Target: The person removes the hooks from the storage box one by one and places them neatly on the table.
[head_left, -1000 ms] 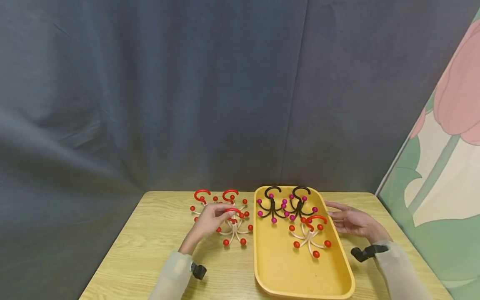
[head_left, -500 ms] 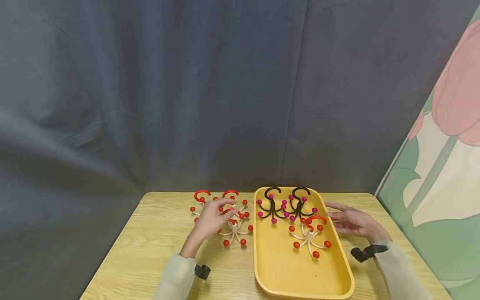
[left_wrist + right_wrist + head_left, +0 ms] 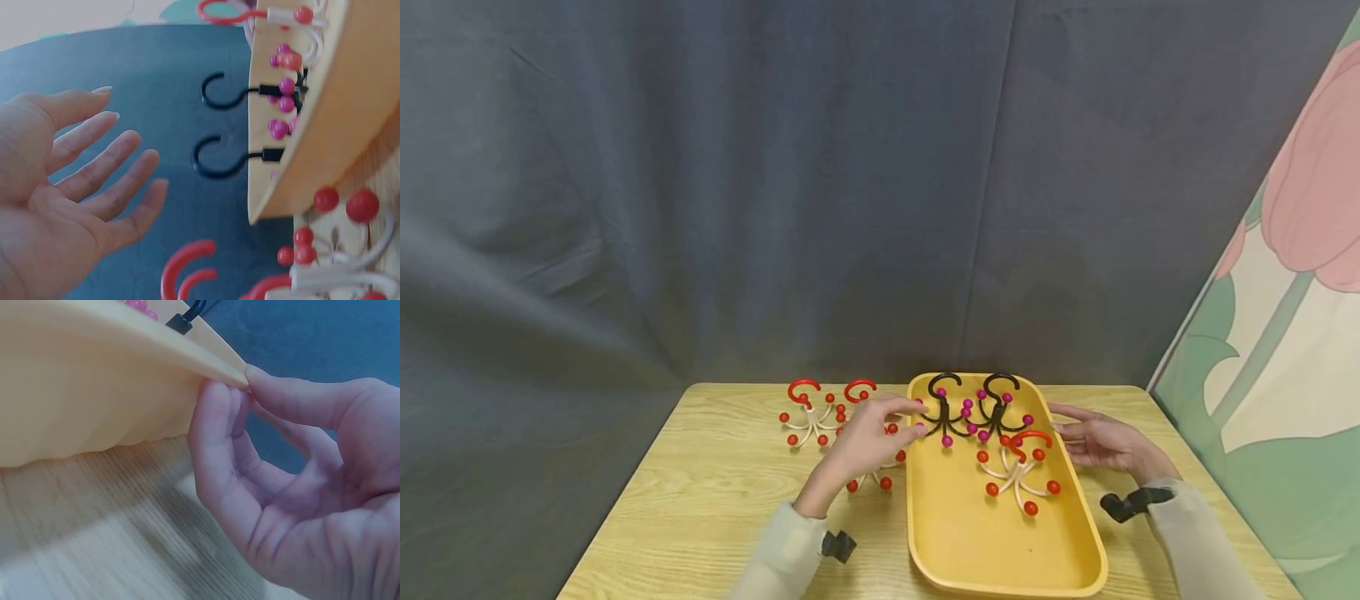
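The right hand [image 3: 1105, 443] pinches the rim of a yellow tray [image 3: 970, 542] at lower right; the left hand [image 3: 868, 437], its grip slack and empty, hovers near the tray's left edge. Red-hooked hangers [image 3: 810, 412] stand lower centre on the pale wood tabletop [image 3: 685, 500], a dark curtain [image 3: 775, 208] behind, a tulip-patterned panel [image 3: 1318, 200] at far right.

The wooden table [image 3: 700, 483] carries a yellow tray [image 3: 977, 546] beside red-hooked hangers [image 3: 811, 415].
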The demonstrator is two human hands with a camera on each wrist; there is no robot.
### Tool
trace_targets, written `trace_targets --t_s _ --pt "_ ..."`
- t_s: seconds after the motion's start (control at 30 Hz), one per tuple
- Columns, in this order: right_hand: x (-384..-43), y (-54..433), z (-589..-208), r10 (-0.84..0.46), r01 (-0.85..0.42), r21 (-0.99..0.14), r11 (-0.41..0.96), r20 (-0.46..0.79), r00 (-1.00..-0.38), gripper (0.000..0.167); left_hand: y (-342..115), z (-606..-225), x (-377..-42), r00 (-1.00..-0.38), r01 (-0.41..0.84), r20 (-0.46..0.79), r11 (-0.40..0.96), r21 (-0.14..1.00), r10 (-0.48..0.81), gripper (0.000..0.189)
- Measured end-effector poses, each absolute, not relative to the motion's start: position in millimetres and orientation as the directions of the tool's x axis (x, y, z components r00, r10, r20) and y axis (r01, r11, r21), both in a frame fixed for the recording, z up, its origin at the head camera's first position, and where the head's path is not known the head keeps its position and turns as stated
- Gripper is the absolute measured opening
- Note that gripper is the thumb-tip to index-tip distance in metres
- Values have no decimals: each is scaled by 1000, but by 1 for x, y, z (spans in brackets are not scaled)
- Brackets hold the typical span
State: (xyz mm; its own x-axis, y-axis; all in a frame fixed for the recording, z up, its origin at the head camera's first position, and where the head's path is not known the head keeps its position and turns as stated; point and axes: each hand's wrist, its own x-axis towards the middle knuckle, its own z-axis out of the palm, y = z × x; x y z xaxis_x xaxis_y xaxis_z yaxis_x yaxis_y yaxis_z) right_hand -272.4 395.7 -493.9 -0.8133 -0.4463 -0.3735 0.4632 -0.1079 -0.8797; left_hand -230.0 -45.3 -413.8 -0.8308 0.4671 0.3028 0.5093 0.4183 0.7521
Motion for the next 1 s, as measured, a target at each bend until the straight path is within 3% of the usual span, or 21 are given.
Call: trace_targets --t_s 0.47,0.77,1.0 --pt "-274 397 -494 -492 464 -880 -107 -358 -793 41 9 -416 -239 -805 471 164 447 761 570 35" --pt "-274 397 -495 -473 476 -868 -140 -364 -802 43 44 -427 -249 -782 483 175 404 777 598 34" --pt "-273 398 -495 -463 483 -865 -139 -374 -803 41 65 -436 -252 -807 399 153 336 853 570 37"
